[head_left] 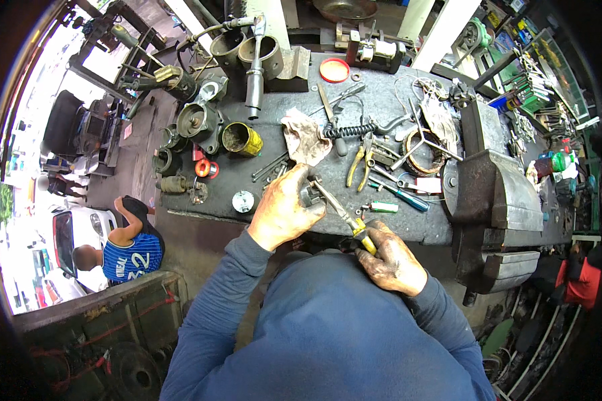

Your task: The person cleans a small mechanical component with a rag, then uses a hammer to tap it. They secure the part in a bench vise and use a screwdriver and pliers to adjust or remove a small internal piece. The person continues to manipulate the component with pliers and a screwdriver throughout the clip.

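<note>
My left hand (284,208) is closed around a small dark metal part (310,194), held just above the bench's near edge. My right hand (392,259) grips the yellow handle of a tool with a greyish metal shaft (337,206). The shaft's far end meets or overlaps the dark part; contact there is unclear, as is the tool's exact kind. Beyond my left hand lies a stained rag (308,137). Past the shaft are yellow-handled pliers (360,162), a teal-handled screwdriver (408,194) and a small green cylinder (383,207).
A large bench vise (508,190) stands at the right. Leftward on the bench (261,175) are a yellow can (242,139), a red spool (206,168) and metal housings (195,121). A red lid (334,70) lies toward the back. Another person (124,248) is at far left.
</note>
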Demonstrator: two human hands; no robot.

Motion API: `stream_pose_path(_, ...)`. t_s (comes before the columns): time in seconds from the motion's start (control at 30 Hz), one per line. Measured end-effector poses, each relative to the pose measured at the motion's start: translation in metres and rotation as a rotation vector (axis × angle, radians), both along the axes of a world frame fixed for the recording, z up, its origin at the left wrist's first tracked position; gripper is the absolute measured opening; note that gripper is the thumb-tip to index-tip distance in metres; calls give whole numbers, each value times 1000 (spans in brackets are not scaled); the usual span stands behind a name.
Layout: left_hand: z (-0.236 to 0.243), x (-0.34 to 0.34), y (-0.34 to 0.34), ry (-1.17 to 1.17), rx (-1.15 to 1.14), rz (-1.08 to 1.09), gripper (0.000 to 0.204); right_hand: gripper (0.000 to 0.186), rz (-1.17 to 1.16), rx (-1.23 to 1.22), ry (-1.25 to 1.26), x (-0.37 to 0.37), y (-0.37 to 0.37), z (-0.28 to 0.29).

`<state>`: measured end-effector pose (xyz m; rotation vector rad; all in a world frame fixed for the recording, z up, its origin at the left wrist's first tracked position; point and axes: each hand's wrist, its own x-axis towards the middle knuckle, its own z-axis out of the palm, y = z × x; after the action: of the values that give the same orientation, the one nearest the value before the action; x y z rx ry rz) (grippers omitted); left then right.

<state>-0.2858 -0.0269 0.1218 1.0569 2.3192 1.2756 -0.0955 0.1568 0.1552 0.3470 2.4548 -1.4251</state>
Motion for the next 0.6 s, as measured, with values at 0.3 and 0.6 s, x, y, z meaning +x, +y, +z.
stream_pose_path(0.3, -21, 14, 11, 164, 114, 119, 36, 39, -58, -191, 82, 11, -7, -46)
stream_pose_path(0.6, -16, 19, 13, 151, 55, 132, 41, 37, -131, -361, 72, 10, -14, -65)
